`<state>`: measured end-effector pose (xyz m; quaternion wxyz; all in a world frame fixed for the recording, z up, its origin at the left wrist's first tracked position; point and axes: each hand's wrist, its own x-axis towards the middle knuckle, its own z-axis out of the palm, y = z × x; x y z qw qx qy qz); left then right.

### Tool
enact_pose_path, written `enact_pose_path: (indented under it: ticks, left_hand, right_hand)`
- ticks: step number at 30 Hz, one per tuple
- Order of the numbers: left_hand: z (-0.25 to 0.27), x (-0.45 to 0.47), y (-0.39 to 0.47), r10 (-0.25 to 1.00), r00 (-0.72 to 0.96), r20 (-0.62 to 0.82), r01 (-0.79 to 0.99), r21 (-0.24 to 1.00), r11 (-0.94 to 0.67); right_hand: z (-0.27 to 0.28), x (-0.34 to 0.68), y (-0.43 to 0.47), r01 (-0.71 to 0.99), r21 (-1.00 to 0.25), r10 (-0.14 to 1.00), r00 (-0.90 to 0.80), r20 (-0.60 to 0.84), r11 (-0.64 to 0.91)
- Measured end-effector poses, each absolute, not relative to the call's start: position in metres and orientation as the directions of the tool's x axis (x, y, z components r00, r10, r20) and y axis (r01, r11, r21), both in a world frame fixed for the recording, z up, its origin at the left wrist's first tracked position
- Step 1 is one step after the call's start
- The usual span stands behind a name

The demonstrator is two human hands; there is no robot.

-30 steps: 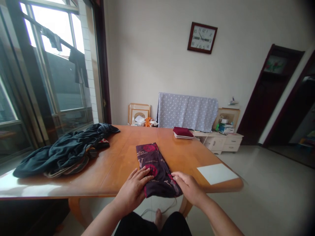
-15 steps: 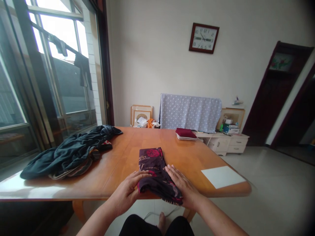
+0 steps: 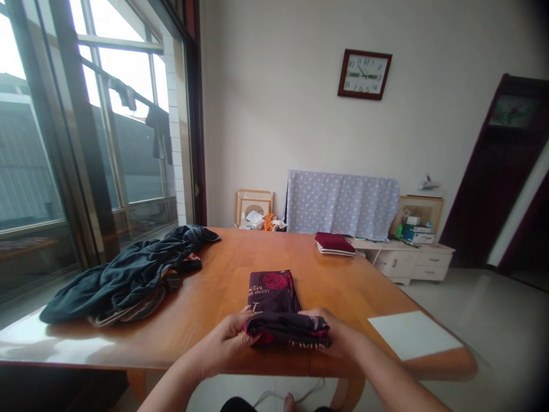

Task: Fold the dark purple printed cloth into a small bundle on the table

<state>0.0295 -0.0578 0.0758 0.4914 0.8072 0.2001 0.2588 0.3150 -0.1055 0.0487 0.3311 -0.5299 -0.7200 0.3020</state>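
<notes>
A dark folded garment [image 3: 271, 290] with red roses and pale lettering lies on the table near its front edge. Its near end is lifted into a thick roll-like fold over the rest. My left hand [image 3: 234, 337] grips the left side of that fold, thumb in front and fingers behind. On the opposite side my right hand [image 3: 334, 332] holds the fold's right end, its fingers partly hidden behind the cloth. What kind of garment it is cannot be made out.
The wooden table [image 3: 214, 320] bears a heap of dark clothes [image 3: 128, 274] at left, a folded maroon stack [image 3: 334, 244] at the back right and a white sheet [image 3: 414, 335] at right. Beyond stand a white cabinet [image 3: 422, 266] and a cloth-covered object [image 3: 341, 203].
Both hands have gone from lying on the garment to gripping its near end, which is now raised and folded over away from me. The view has shifted slightly.
</notes>
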Motion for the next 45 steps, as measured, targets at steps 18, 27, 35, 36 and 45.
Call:
enact_pose_path:
  ticks: [18, 27, 35, 36, 45]
  left_hand:
    - [0.031, 0.07, 0.055, 0.779, 0.577, -0.246, -0.092, 0.928, 0.361]
    - [0.046, 0.083, 0.042, 0.884, 0.467, 0.004, -0.102, 0.994, 0.049]
    - [0.021, 0.088, 0.07, 0.902, 0.342, -0.264, -0.153, 0.931, 0.33]
    - [0.019, 0.086, 0.072, 0.903, 0.338, -0.264, -0.149, 0.933, 0.329]
    - [0.02, 0.078, 0.044, 0.944, 0.321, -0.078, 0.016, 0.997, 0.077]
  right_hand:
    - [0.012, 0.319, -0.002, 0.388, -0.892, 0.972, 0.09, -0.216, -0.234]
    - [0.026, 0.314, 0.009, 0.372, -0.92, 0.988, 0.039, 0.148, 0.123]
    - [0.001, 0.312, 0.041, 0.335, -0.941, 0.99, 0.142, 0.002, -0.046]
    - [-0.003, 0.313, 0.043, 0.346, -0.937, 0.988, 0.156, 0.001, -0.054]
    - [-0.009, 0.317, 0.039, 0.317, -0.948, 0.987, 0.16, 0.036, -0.016]
